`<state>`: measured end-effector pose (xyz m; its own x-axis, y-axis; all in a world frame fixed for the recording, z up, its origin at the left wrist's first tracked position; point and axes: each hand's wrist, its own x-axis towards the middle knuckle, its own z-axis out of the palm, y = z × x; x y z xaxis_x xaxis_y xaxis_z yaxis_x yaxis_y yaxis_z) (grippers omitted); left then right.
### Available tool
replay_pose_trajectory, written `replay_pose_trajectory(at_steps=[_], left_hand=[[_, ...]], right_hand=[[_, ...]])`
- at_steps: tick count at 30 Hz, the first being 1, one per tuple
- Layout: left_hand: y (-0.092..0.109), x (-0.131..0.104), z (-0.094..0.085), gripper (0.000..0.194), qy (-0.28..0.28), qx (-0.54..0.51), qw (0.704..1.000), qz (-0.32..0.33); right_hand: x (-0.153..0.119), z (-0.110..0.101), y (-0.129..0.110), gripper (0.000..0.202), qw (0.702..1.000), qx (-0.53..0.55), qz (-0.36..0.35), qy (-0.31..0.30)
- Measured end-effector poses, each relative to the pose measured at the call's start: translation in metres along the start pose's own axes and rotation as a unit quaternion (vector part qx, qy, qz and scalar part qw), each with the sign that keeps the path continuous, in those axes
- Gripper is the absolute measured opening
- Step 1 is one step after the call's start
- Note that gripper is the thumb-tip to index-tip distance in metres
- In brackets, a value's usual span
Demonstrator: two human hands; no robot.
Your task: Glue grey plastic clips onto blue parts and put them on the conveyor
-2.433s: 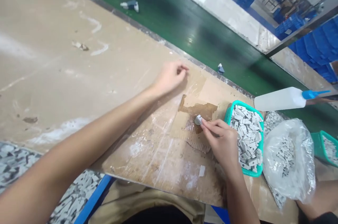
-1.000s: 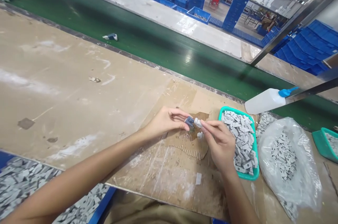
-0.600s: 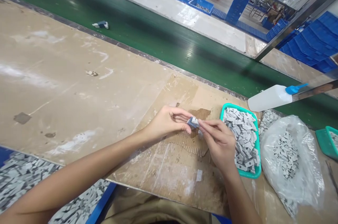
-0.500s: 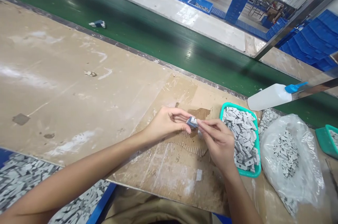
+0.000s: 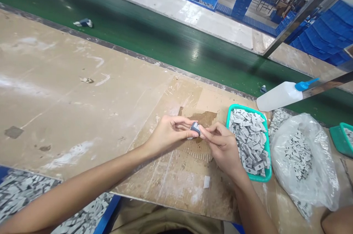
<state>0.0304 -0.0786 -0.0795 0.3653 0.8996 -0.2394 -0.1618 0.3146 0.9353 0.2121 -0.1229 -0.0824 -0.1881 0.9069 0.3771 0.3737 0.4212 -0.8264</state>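
Observation:
A small dark grey-blue and white plastic part (image 5: 195, 128) is held above the worktable. The thumb and fingers of my left hand (image 5: 171, 130) grip its left side. My right hand (image 5: 222, 144) pinches at its right end, fingertips pressed together; whether a separate small piece sits between them is hidden. Beneath the hands lies a worn patch of cardboard (image 5: 204, 155). Just right of my right hand stands a green basket (image 5: 227, 122) full of light grey plastic pieces (image 5: 249, 142).
A white bottle with a blue nozzle (image 5: 280, 96) lies tilted behind a clear bag of small pieces (image 5: 317, 175). Beyond the table edge runs a green belt (image 5: 154, 45) carrying a part (image 5: 83, 23). A blue bin of pieces (image 5: 106, 213) is lower left. Another person's skin (image 5: 338, 225) shows lower right.
The held part has turned, showing more of its dark side, and both hands sit slightly further left. On the belt, one part has shifted left and another has appeared behind the bottle.

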Motion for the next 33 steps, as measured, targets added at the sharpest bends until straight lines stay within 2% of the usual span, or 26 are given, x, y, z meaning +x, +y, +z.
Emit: replay_pose_trajectory(at_steps=[6, 8, 10, 11, 14, 16, 19, 22, 27, 29, 33], left_hand=[[0.0, 0.004, 0.0, 0.024, -0.013, 0.019, 1.0, -0.012], [0.001, 0.006, -0.003, 0.035, -0.025, -0.018, 1.0, -0.008], [0.002, 0.008, -0.009, 0.051, -0.043, -0.086, 0.995, -0.007], [0.003, 0.01, -0.014, 0.053, -0.051, -0.121, 0.991, -0.012], [0.007, 0.014, -0.025, 0.031, -0.045, -0.211, 0.976, -0.042], [0.011, 0.016, -0.029, 0.017, -0.013, -0.261, 0.963, -0.058], [0.016, 0.017, -0.028, 0.018, 0.034, -0.315, 0.946, -0.075], [0.019, 0.015, -0.025, 0.021, 0.052, -0.334, 0.937, -0.087], [0.02, 0.017, -0.026, 0.023, 0.067, -0.324, 0.937, -0.113], [0.02, 0.018, -0.027, 0.022, 0.067, -0.31, 0.941, -0.118], [0.02, 0.018, -0.025, 0.017, 0.07, -0.255, 0.961, -0.076]], right_hand=[[0.001, 0.001, -0.001, 0.042, 0.999, -0.05, -0.019, 0.004], [0.002, 0.001, -0.004, 0.039, 0.998, -0.061, -0.014, 0.012], [0.002, -0.001, -0.008, 0.038, 0.995, -0.08, -0.017, 0.057], [0.002, -0.002, -0.009, 0.037, 0.991, -0.093, -0.02, 0.092], [0.0, -0.005, -0.01, 0.036, 0.975, -0.123, -0.028, 0.181], [0.0, -0.005, -0.01, 0.035, 0.972, -0.132, -0.034, 0.194], [0.0, -0.004, -0.009, 0.034, 0.972, -0.14, -0.048, 0.185], [0.0, -0.003, -0.01, 0.033, 0.972, -0.135, -0.048, 0.184], [-0.001, -0.008, -0.008, 0.029, 0.976, -0.109, -0.006, 0.19], [-0.001, -0.011, -0.007, 0.027, 0.97, -0.109, 0.027, 0.216], [0.002, -0.022, -0.009, 0.029, 0.946, -0.13, 0.126, 0.27]])
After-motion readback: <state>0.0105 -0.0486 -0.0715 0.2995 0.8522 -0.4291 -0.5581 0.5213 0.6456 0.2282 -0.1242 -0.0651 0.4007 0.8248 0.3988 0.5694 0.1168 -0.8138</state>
